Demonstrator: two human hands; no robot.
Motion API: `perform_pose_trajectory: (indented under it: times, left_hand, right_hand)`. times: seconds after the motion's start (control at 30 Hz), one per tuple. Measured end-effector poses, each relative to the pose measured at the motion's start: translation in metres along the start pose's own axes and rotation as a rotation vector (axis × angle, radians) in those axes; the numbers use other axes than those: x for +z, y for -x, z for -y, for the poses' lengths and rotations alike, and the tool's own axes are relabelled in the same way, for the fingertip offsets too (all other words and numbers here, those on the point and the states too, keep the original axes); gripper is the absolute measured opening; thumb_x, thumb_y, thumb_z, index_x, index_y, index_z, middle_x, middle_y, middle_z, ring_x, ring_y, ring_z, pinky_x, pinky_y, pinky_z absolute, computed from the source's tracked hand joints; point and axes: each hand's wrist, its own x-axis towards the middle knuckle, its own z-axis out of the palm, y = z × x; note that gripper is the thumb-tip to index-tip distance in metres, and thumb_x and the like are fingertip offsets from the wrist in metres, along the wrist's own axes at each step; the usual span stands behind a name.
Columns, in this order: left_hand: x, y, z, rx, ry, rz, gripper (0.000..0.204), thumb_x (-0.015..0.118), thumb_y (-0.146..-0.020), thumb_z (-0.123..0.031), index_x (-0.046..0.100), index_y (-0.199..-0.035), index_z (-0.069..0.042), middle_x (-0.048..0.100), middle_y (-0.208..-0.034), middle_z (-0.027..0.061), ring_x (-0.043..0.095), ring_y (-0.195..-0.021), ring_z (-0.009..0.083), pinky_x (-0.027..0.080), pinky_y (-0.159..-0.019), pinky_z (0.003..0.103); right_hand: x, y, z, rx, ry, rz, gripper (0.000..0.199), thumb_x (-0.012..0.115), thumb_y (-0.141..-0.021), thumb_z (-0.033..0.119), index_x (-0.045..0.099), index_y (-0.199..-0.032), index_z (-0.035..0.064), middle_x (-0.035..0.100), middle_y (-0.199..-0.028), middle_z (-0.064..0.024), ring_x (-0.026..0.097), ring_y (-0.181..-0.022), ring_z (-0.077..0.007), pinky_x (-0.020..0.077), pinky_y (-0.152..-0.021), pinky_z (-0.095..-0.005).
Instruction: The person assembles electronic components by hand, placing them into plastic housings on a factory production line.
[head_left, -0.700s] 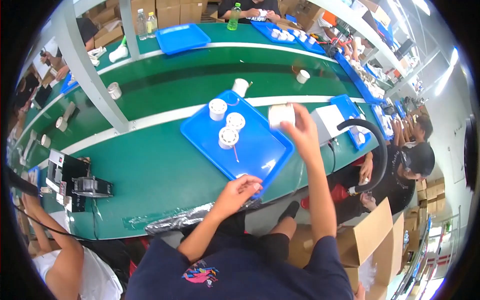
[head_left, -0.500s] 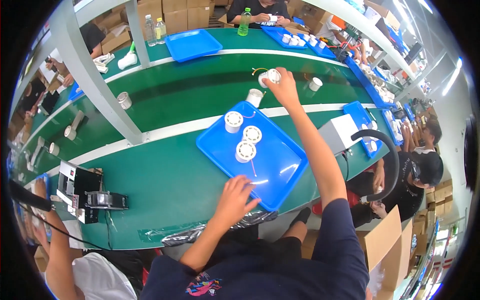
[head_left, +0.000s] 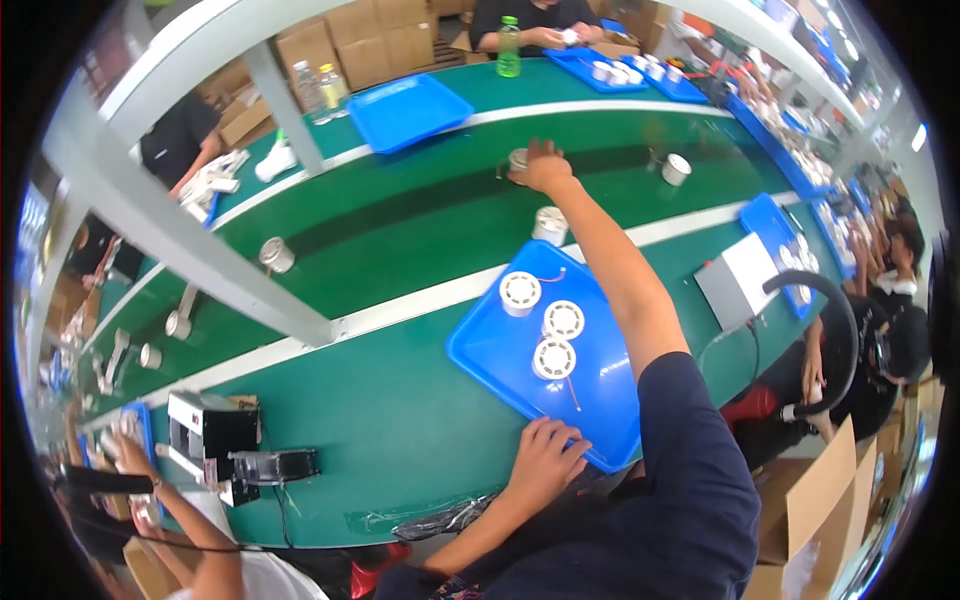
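Note:
My right hand [head_left: 545,168] reaches across the green conveyor belt, its fingers closed around a white cylindrical part [head_left: 518,163]; blur hides the exact grip. Nearer to me, another white cylindrical part [head_left: 550,225] stands at the belt's near edge. My left hand [head_left: 548,458] rests on the near rim of a blue tray [head_left: 490,375], fingers apart and slightly bent, holding nothing. In that tray sit three white round parts with slotted tops: one at the far left [head_left: 520,292], one in the middle [head_left: 564,320] and one nearest me [head_left: 554,358], with thin reddish wires beside them.
On the belt are a white part [head_left: 676,170] to the right and another [head_left: 277,255] to the left. A grey metal post [head_left: 215,235] slants down at the left. A black device [head_left: 275,465] and a white box-shaped device [head_left: 738,280] flank the tray. Co-workers sit around.
My view has turned, shifting the scene rightward and down. My right hand has moved left over the belt with the white part. My left hand has come onto the tray's near rim.

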Motion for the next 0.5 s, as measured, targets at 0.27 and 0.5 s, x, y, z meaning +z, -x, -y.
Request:
perform_pose_trajectory:
  times: [0.27,0.5]
  left_hand:
    - [0.004,0.006,-0.009,0.056,0.07,0.058,0.03,0.077,-0.074,-0.015,0.068,-0.103,-0.01,0.059,-0.107,0.0052,0.054,-0.104,0.0273,0.04,-0.096,0.046]
    - [0.003,0.005,-0.013,0.081,0.07,0.07,0.03,0.077,-0.072,-0.015,0.068,-0.101,-0.01,0.059,-0.105,0.0052,0.055,-0.103,0.0266,0.04,-0.092,0.042]
  right_hand:
    - [-0.091,0.089,0.01,-0.02,0.015,0.573,0.071,0.065,-0.078,0.065,0.071,-0.108,0.0008,0.069,-0.114,-0.0192,0.071,-0.09,-0.0309,0.0572,-0.08,-0.0403]
    - [-0.096,0.102,0.017,0.002,-0.156,0.603,0.063,0.068,-0.077,0.052,0.07,-0.107,-0.0026,0.071,-0.102,-0.0196,0.072,-0.067,-0.0281,0.06,-0.061,-0.0346]
